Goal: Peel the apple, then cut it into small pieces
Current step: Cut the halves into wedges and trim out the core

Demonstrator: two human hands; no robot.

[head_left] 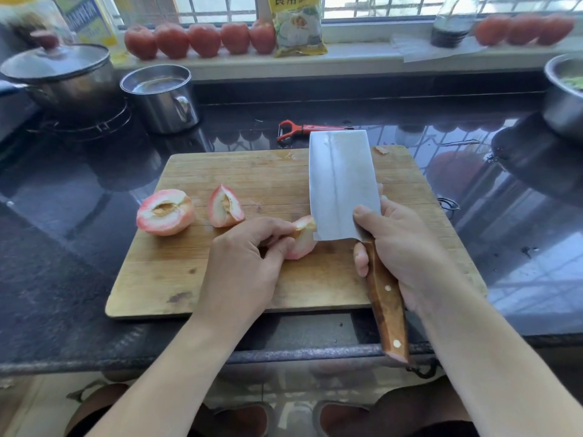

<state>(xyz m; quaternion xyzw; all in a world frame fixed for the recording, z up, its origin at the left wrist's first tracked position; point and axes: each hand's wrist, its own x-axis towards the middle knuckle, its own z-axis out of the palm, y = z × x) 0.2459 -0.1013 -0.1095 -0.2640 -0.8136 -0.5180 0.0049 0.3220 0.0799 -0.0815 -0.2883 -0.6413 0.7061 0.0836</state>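
Observation:
A wooden cutting board (252,279) lies on the dark counter. On its left edge rests a peeled apple half (164,212), cut face up with the core showing. Beside it stands a peeled apple quarter (224,207). My left hand (252,247) pinches another apple quarter (303,238) near the board's middle. My right hand (400,244) grips the wooden handle of a cleaver (342,184). The blade's heel touches the held quarter, and its flat side faces up towards me.
A red peeler (303,129) lies behind the board. A steel mug (161,97) and a lidded pot (60,77) stand at the back left on the stove. A steel bowl (564,96) sits far right. Several red fruits (202,39) line the windowsill.

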